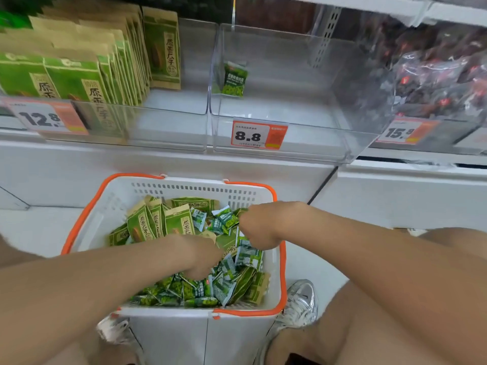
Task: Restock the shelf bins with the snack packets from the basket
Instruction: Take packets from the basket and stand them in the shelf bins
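- Shelf (158,167) in white carries three clear bins side by side, each with one of three price tags (258,134) on its front.
- Left bin (171,127) is packed at its left with upright kraft-and-green bags, too many and too blurred to count. Its right part is bare.
- Middle bin (303,146) holds one lone packet (234,79), small and green, leaning against its left wall. By my judgement this is the bin to fill.
- Right bin (448,139) is heaped with dark red packets.
- Basket (184,180), white with two orange handles, stands on the floor below the bins, between two shoes (300,301).
- Large bags (179,223), at least six in view, stand and lean at the basket's far left. They look like stiff, flat paper pouches, best taken by an edge or across the flat faces.
- Left hand (200,255) reaches down into the pile with its fingers buried among the packets. Whether it has hold of anything, I cannot tell.
- Right hand (254,227) is curled into a fist at the basket's right side, pinching a few small packets at its fingertips.
- Small packets (200,291) fill the near and right parts of the basket, well over twenty and too jumbled to count exactly. They look light, puffy and slick, so they probably slide over each other. A bunched handful should hold better than single corners.
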A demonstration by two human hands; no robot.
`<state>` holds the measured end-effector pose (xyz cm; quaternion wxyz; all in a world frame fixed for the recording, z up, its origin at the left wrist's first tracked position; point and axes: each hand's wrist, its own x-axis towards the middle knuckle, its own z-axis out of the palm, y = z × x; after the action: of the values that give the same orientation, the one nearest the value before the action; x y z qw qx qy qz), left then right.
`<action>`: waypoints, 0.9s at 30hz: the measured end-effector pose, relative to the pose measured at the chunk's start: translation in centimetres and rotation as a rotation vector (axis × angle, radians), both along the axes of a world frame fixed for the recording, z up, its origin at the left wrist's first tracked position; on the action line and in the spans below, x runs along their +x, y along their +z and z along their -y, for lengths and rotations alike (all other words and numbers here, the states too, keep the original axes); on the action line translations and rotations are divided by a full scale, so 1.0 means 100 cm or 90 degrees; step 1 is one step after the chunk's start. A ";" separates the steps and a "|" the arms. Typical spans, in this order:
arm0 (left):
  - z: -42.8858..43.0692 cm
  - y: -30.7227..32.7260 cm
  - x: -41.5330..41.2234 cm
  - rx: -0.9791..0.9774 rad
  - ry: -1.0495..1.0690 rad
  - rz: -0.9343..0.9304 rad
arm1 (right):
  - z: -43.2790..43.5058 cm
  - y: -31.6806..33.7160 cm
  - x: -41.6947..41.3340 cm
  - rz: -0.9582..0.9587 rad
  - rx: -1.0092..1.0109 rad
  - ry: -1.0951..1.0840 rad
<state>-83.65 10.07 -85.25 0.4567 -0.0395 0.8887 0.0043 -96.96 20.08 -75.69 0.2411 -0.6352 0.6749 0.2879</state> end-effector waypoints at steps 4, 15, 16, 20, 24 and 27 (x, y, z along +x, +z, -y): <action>0.001 -0.030 0.014 -0.028 -0.044 0.049 | 0.001 -0.014 0.007 -0.001 0.016 0.019; 0.006 -0.059 0.026 0.050 -0.016 -0.025 | 0.021 -0.002 0.021 0.015 -0.048 0.056; 0.007 -0.062 0.027 0.053 -0.011 -0.030 | 0.022 -0.001 0.022 0.015 -0.047 0.056; 0.013 -0.051 0.018 0.083 0.076 -0.056 | 0.026 0.007 0.022 0.013 -0.047 0.049; 0.035 -0.006 -0.011 0.201 0.221 -0.181 | 0.030 0.030 0.014 0.009 -0.082 0.028; 0.045 0.046 -0.024 0.352 0.319 -0.304 | 0.031 0.046 0.002 0.023 -0.140 0.000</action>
<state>-86.08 5.55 -80.60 0.2171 -0.1277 0.8978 0.3612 -96.75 16.96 -71.10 0.1821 -0.6626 0.6982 0.2009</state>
